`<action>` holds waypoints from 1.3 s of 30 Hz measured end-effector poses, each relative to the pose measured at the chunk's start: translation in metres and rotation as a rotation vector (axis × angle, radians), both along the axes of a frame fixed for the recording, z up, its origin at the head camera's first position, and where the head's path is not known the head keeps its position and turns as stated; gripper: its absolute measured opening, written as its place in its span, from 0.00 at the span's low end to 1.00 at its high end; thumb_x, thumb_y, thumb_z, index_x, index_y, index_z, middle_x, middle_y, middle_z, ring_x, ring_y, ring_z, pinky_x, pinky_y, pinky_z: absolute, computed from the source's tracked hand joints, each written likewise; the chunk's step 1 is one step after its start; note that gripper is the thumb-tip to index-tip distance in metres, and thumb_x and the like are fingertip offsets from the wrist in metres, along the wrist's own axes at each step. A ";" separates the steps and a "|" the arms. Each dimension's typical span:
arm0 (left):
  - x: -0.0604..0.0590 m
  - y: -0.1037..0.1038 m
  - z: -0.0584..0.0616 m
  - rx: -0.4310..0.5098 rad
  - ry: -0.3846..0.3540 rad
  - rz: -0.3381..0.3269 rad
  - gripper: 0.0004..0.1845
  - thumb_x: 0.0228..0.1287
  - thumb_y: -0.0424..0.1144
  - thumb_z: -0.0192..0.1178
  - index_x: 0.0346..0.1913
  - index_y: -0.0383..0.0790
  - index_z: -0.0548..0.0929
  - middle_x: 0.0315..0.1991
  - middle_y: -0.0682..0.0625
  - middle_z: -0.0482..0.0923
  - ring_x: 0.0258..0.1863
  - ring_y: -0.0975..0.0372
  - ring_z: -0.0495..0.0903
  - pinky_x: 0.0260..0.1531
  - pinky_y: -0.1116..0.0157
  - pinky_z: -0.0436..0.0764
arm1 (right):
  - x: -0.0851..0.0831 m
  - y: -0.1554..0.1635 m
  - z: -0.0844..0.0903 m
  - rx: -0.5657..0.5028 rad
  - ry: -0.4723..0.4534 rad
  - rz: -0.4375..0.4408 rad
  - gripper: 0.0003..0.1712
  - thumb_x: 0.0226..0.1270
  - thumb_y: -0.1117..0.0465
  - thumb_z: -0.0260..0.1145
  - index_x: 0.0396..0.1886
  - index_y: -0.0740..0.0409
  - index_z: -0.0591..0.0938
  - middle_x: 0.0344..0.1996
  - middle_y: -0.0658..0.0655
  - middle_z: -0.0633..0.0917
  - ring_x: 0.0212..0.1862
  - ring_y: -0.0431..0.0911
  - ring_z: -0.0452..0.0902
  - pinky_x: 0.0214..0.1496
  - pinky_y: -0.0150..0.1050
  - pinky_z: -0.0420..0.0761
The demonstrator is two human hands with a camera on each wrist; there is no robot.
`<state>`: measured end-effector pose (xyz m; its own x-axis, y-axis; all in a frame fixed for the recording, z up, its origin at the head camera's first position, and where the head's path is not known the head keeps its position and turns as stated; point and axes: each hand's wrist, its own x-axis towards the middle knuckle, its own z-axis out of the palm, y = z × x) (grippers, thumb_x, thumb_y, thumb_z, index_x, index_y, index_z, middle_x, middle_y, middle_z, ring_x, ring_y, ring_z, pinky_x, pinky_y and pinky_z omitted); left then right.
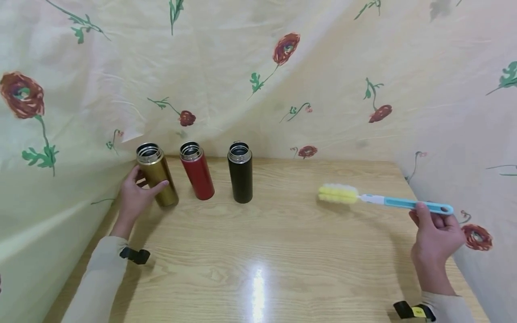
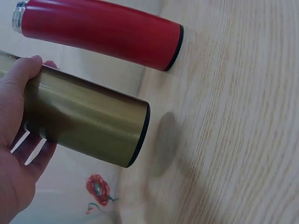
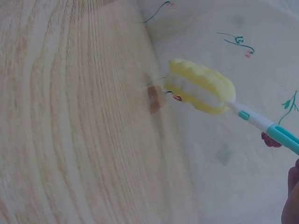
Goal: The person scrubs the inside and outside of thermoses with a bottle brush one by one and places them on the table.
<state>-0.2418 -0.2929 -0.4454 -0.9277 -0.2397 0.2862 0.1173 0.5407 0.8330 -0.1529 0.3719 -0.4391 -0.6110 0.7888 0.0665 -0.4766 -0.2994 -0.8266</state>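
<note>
My left hand (image 1: 137, 197) grips a gold, lidless thermos bottle (image 1: 160, 181) around its body, thumb on the near side. In the left wrist view the gold bottle's black base hangs slightly above the wood, with a dark patch beyond it. A red bottle (image 1: 198, 172) stands just to its right, also without a lid. Further right is a black bottle (image 1: 241, 175) with an open steel mouth. My right hand (image 1: 438, 235) pinches the blue handle end of a bottle brush (image 1: 375, 199). The yellow and white sponge head (image 3: 201, 86) points left, held above the table.
All of this is on or over a light wood-grain table (image 1: 282, 251). A cream cloth (image 1: 226, 80) printed with red flowers hangs behind the table and along both sides. Black straps (image 1: 135, 255) sit on both wrists.
</note>
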 end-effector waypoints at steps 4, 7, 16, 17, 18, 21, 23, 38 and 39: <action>0.009 0.001 0.006 -0.030 0.013 -0.012 0.44 0.56 0.46 0.78 0.73 0.38 0.69 0.63 0.39 0.75 0.58 0.50 0.75 0.58 0.49 0.80 | 0.000 -0.001 0.006 0.075 0.066 0.020 0.20 0.48 0.76 0.80 0.41 0.77 0.82 0.28 0.62 0.87 0.30 0.47 0.88 0.34 0.39 0.85; 0.018 0.002 0.012 -0.073 0.039 -0.025 0.43 0.54 0.44 0.79 0.71 0.38 0.71 0.62 0.41 0.77 0.54 0.56 0.76 0.53 0.62 0.82 | -0.001 -0.002 0.012 0.176 0.104 0.029 0.20 0.51 0.76 0.78 0.43 0.79 0.81 0.30 0.62 0.87 0.31 0.47 0.89 0.35 0.38 0.86; 0.046 0.011 0.025 -0.130 0.094 -0.111 0.44 0.48 0.38 0.82 0.70 0.40 0.74 0.59 0.44 0.77 0.49 0.68 0.73 0.44 0.80 0.76 | 0.000 -0.005 0.034 0.421 0.161 0.083 0.17 0.56 0.78 0.74 0.44 0.81 0.81 0.32 0.62 0.87 0.31 0.45 0.90 0.37 0.35 0.86; 0.049 0.012 0.026 -0.132 0.096 -0.120 0.44 0.47 0.38 0.83 0.70 0.41 0.74 0.59 0.44 0.77 0.49 0.68 0.73 0.44 0.81 0.76 | 0.000 -0.005 0.037 0.437 0.175 0.094 0.16 0.55 0.78 0.74 0.43 0.81 0.81 0.32 0.63 0.88 0.31 0.45 0.90 0.36 0.35 0.87; 0.052 0.014 0.028 -0.138 0.099 -0.128 0.45 0.47 0.38 0.83 0.71 0.42 0.73 0.60 0.44 0.77 0.49 0.69 0.73 0.44 0.81 0.76 | 0.000 -0.006 0.040 0.463 0.193 0.104 0.15 0.55 0.79 0.74 0.42 0.81 0.80 0.32 0.63 0.88 0.31 0.45 0.90 0.37 0.34 0.87; 0.059 0.021 0.035 -0.161 0.110 -0.148 0.47 0.45 0.39 0.84 0.71 0.45 0.73 0.62 0.46 0.78 0.50 0.66 0.75 0.43 0.82 0.77 | 0.002 -0.008 0.050 0.539 0.226 0.118 0.13 0.55 0.80 0.73 0.40 0.80 0.80 0.32 0.63 0.88 0.31 0.45 0.90 0.37 0.33 0.86; 0.064 0.026 0.038 -0.175 0.134 -0.168 0.46 0.43 0.37 0.85 0.70 0.42 0.75 0.61 0.45 0.79 0.49 0.67 0.76 0.43 0.83 0.77 | 0.002 -0.011 0.056 0.590 0.224 0.114 0.13 0.56 0.79 0.73 0.40 0.79 0.80 0.33 0.63 0.89 0.31 0.44 0.90 0.37 0.32 0.86; 0.085 0.068 0.038 -0.209 0.191 -0.431 0.44 0.40 0.34 0.85 0.66 0.40 0.78 0.57 0.49 0.82 0.52 0.60 0.81 0.45 0.56 0.88 | 0.002 -0.017 0.090 0.742 0.158 0.198 0.15 0.59 0.78 0.71 0.45 0.71 0.81 0.34 0.57 0.89 0.30 0.39 0.89 0.34 0.29 0.86; 0.085 0.071 0.039 -0.206 0.189 -0.449 0.45 0.40 0.34 0.85 0.66 0.41 0.77 0.58 0.49 0.82 0.53 0.58 0.81 0.45 0.52 0.88 | 0.002 -0.018 0.093 0.756 0.151 0.202 0.15 0.59 0.77 0.72 0.45 0.70 0.81 0.34 0.57 0.89 0.31 0.39 0.89 0.34 0.29 0.86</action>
<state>-0.1569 -0.2223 -0.4067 -0.8537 0.2481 0.4579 0.5129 0.5527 0.6568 -0.1506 0.3538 -0.3463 -0.6794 0.3716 0.6327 -0.5957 0.2242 -0.7713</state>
